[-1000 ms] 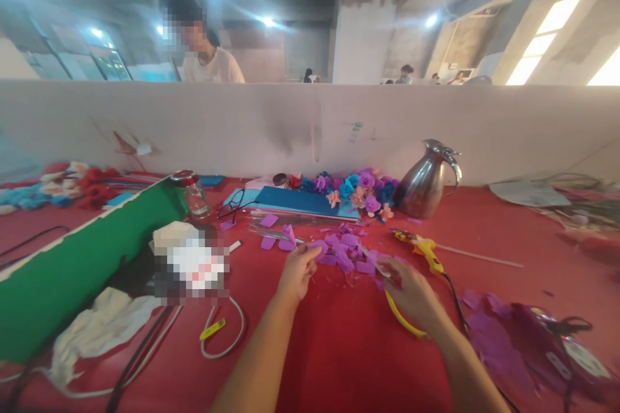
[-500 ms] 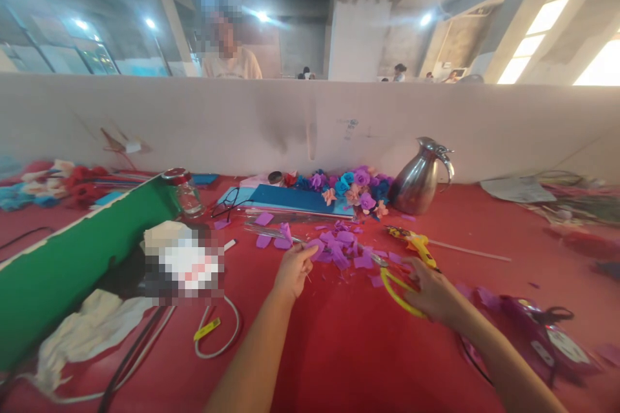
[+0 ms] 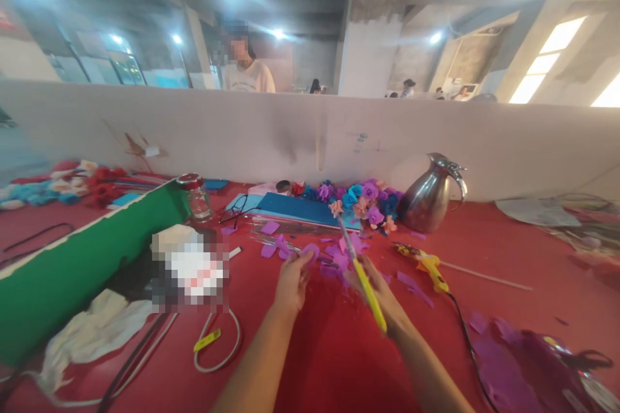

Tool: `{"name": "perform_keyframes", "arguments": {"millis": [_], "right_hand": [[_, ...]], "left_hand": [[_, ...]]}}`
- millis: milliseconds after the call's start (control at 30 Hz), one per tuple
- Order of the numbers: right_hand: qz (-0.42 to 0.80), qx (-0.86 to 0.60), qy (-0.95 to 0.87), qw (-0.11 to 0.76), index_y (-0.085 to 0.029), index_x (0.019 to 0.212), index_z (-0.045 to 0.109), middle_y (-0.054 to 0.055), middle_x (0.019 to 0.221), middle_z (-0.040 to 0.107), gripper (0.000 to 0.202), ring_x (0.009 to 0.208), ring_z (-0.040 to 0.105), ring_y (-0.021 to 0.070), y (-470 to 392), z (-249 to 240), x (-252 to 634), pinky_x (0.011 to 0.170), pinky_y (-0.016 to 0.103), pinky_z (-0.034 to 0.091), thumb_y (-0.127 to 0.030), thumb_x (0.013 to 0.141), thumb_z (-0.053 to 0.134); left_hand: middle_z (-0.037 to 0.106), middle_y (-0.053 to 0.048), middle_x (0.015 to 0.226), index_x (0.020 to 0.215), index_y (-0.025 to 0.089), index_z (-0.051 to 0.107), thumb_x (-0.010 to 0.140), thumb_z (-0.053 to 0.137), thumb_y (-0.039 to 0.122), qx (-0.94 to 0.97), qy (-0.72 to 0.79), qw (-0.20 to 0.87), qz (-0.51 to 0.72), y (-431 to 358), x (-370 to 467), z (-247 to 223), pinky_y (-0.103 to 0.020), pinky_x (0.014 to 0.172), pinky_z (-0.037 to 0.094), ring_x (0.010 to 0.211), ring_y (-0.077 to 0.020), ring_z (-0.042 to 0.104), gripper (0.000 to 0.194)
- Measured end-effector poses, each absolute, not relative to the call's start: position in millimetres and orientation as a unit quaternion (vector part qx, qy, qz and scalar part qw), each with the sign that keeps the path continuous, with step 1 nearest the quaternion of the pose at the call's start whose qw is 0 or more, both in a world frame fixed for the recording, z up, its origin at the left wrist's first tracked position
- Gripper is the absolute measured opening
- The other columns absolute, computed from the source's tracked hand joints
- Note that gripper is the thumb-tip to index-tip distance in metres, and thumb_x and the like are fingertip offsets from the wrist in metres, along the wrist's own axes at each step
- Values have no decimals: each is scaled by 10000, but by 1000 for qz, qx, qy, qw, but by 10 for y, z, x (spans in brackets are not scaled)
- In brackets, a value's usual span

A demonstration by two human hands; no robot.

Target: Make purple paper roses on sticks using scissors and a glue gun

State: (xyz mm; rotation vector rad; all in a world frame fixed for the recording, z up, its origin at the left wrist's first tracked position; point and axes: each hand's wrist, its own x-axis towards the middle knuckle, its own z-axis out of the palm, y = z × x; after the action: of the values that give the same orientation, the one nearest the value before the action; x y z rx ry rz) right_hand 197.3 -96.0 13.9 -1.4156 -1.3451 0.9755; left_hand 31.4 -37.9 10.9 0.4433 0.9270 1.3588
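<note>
My left hand (image 3: 291, 282) pinches a rounded purple paper petal (image 3: 310, 250) between thumb and fingers. To its right, my right hand (image 3: 380, 293) is closed around yellow-handled scissors (image 3: 368, 292). Their blades point up and away, toward the flowers at the back, and stand apart from the petal. Loose purple paper pieces (image 3: 340, 254) lie scattered on the red table just beyond both hands. The fingertips of my right hand are partly hidden by the scissors.
A yellow glue gun (image 3: 429, 264) lies right of my hands, its cord running forward. Behind are paper flowers (image 3: 369, 190), a metal jug (image 3: 429, 197), a blue folder (image 3: 295, 208) and a lidded glass jar (image 3: 196, 200). A green board (image 3: 106, 239) stands left. One person (image 3: 249, 74) is beyond the partition.
My right hand has moved left, closer to my left hand. The scissors have swung so that their blades point up and away. The petal stays in my left hand.
</note>
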Motion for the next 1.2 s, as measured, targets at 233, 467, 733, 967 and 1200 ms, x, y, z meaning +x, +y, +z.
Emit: {"name": "perform_keyframes", "arguments": {"millis": [233, 467, 733, 967, 1200], "right_hand": [[127, -635, -686, 331, -263, 1294, 433, 128, 1231, 557, 599, 1061, 602, 326, -1077, -36, 1909, 805, 429, 510, -352, 740, 645], [162, -604, -693, 358, -257, 1280, 446, 108, 1241, 582, 594, 1038, 632, 273, -1110, -40, 1877, 835, 384, 518, -262, 717, 635], [195, -579, -691, 386, -235, 1245, 501, 109, 1204, 621, 531, 1055, 635, 259, -1102, -16, 1884, 872, 361, 508, -256, 731, 634], [212, -582, -671, 407, -223, 1195, 565, 93, 1159, 665, 468, 1044, 646, 259, -1083, -18, 1896, 894, 362, 505, -271, 736, 640], [243, -590, -653, 409, -193, 1116, 626, 69, 904, 740, 383, 821, 693, 258, -1092, -44, 1915, 712, 329, 541, -327, 758, 621]], "left_hand": [[428, 124, 467, 631, 170, 486, 518, 826, 207, 193, 351, 674, 621, -430, 296, 200, -181, 408, 234, 347, -1, 254, 361], [417, 123, 474, 643, 177, 462, 517, 829, 235, 205, 342, 688, 607, -478, 318, 249, -176, 409, 230, 344, 5, 255, 392], [450, 126, 469, 664, 171, 481, 517, 818, 216, 207, 343, 684, 610, -500, 324, 291, -156, 380, 227, 319, 16, 228, 370], [470, 117, 444, 640, 165, 491, 494, 827, 211, 206, 336, 688, 609, -498, 320, 301, -152, 367, 189, 306, 18, 208, 370], [393, 127, 394, 587, 170, 461, 509, 818, 198, 197, 329, 695, 608, -490, 299, 272, -168, 387, 207, 304, 11, 200, 366]]}}
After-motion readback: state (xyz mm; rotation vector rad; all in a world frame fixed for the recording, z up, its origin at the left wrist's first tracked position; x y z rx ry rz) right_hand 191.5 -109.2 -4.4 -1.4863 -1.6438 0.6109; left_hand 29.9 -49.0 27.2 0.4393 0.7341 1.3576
